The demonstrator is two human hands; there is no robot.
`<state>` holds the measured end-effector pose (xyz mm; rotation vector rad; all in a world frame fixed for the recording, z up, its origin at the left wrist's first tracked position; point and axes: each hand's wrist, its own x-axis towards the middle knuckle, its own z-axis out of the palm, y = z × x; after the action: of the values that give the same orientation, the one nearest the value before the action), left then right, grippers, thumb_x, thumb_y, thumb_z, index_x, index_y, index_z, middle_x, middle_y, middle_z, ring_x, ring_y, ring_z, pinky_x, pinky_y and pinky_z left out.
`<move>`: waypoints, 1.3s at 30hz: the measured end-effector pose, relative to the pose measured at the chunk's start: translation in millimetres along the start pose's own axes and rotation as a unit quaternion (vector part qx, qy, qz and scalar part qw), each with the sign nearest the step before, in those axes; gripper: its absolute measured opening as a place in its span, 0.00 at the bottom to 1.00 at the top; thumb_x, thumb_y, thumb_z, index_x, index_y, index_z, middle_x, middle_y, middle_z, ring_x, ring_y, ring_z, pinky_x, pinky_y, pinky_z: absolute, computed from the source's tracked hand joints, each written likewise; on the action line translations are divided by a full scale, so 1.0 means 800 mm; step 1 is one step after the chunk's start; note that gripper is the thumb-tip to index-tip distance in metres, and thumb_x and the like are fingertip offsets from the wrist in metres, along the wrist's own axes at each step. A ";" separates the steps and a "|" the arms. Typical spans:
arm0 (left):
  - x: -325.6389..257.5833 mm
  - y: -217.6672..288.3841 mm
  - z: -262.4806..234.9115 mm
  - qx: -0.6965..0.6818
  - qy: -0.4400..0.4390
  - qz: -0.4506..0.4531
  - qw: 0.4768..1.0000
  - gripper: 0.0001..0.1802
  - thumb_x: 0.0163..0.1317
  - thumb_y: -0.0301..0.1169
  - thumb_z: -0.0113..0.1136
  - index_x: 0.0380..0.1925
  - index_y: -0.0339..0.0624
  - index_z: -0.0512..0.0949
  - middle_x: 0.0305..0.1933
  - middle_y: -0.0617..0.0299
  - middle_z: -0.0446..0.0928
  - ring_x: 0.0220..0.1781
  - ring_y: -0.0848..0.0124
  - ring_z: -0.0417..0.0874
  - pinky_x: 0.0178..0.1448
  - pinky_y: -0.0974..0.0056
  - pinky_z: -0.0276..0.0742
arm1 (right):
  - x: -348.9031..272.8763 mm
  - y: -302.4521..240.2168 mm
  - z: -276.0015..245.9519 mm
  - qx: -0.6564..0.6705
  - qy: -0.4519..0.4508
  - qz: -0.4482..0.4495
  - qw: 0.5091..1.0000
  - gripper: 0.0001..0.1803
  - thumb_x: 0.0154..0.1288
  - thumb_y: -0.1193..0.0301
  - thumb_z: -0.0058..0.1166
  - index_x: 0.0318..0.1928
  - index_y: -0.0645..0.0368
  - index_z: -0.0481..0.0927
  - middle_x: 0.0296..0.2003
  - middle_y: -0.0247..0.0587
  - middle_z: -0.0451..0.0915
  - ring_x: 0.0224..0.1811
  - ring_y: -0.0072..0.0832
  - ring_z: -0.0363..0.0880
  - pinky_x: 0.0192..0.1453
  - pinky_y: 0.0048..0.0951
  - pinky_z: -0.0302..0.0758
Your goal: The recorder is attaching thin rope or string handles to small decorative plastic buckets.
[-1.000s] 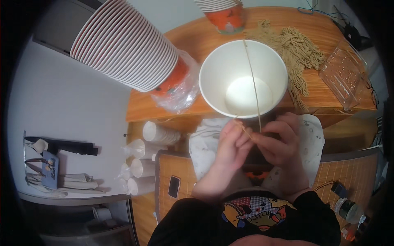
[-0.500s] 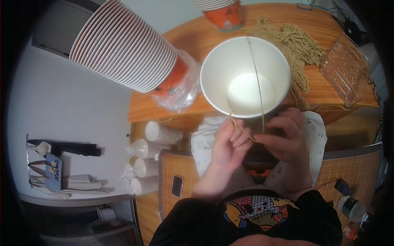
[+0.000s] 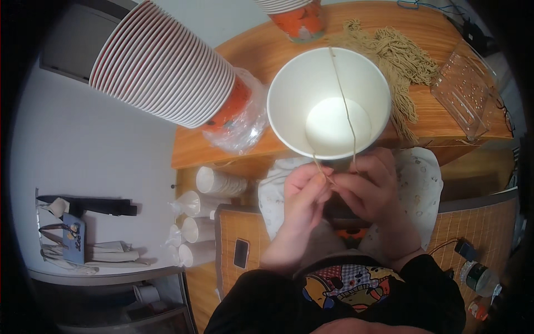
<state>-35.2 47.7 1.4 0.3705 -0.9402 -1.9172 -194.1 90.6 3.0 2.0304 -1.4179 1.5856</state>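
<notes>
A large white paper bucket (image 3: 289, 100) stands at the front of the table with its mouth facing me. Across its opening runs a thin tan cord (image 3: 344, 100), from the far rim down over the near side. Just below the near rim, my left hand (image 3: 303, 192) pinches one part of the cord. Close beside it, my right hand (image 3: 371, 186) has its fingertips closed on the cord too, almost touching the left fingers. Exactly how the strands cross between the fingertips is too small to tell.
A tall stack of nested buckets (image 3: 167, 67) leans at the left, its base in clear plastic. Behind stands another stack (image 3: 297, 22). A heap of tan cords (image 3: 403, 61) lies right, near a clear tray (image 3: 466, 92). Wrapped bucket stacks (image 3: 214, 181) and a phone (image 3: 241, 253) are lower left.
My right hand has moved left and its fingers have come together beside my left hand. The loop of cord between the hands has become smaller. The cord across the bucket now bends slightly.
</notes>
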 end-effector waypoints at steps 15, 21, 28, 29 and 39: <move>0.007 0.010 -0.002 -0.006 0.016 -0.058 0.998 0.10 0.68 0.33 0.60 0.41 0.38 0.78 0.21 0.73 0.63 0.24 0.82 0.58 0.26 0.74 0.52 | -0.004 -0.002 0.000 -0.015 0.012 -0.048 0.999 0.12 0.51 0.68 0.65 0.39 0.41 0.83 0.39 0.27 0.69 0.42 0.28 0.72 0.49 0.36 0.69; 0.016 0.020 0.000 -0.007 0.010 -0.069 0.998 0.11 0.68 0.33 0.57 0.40 0.35 0.78 0.19 0.74 0.60 0.25 0.80 0.59 0.27 0.74 0.54 | -0.013 -0.013 0.006 -0.010 0.001 -0.054 0.998 0.13 0.50 0.67 0.65 0.39 0.39 0.83 0.39 0.26 0.68 0.45 0.27 0.70 0.52 0.36 0.70; 0.015 0.020 0.009 0.089 0.049 -0.026 0.994 0.12 0.67 0.34 0.58 0.39 0.34 0.79 0.19 0.69 0.64 0.22 0.79 0.62 0.24 0.73 0.57 | -0.017 -0.014 0.010 -0.013 -0.009 -0.043 0.999 0.12 0.51 0.67 0.65 0.39 0.39 0.84 0.40 0.27 0.68 0.45 0.28 0.70 0.52 0.36 0.71; 0.015 0.020 0.009 0.105 0.051 -0.018 0.993 0.12 0.67 0.34 0.58 0.39 0.33 0.80 0.20 0.68 0.66 0.22 0.79 0.63 0.24 0.73 0.58 | -0.017 -0.015 0.010 -0.013 -0.008 -0.042 0.999 0.12 0.51 0.68 0.65 0.38 0.39 0.84 0.40 0.27 0.68 0.45 0.28 0.70 0.52 0.36 0.71; 0.015 0.025 0.010 0.146 0.060 -0.004 0.987 0.12 0.65 0.33 0.60 0.38 0.32 0.80 0.23 0.65 0.73 0.21 0.79 0.66 0.23 0.73 0.59 | -0.015 -0.014 0.011 0.005 -0.022 -0.056 0.998 0.13 0.50 0.67 0.63 0.39 0.41 0.83 0.39 0.27 0.69 0.44 0.27 0.71 0.51 0.35 0.71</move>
<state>-33.8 35.7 23.0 0.6551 -1.1427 -1.7447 -179.2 97.4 -6.1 2.1231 -1.2879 1.5150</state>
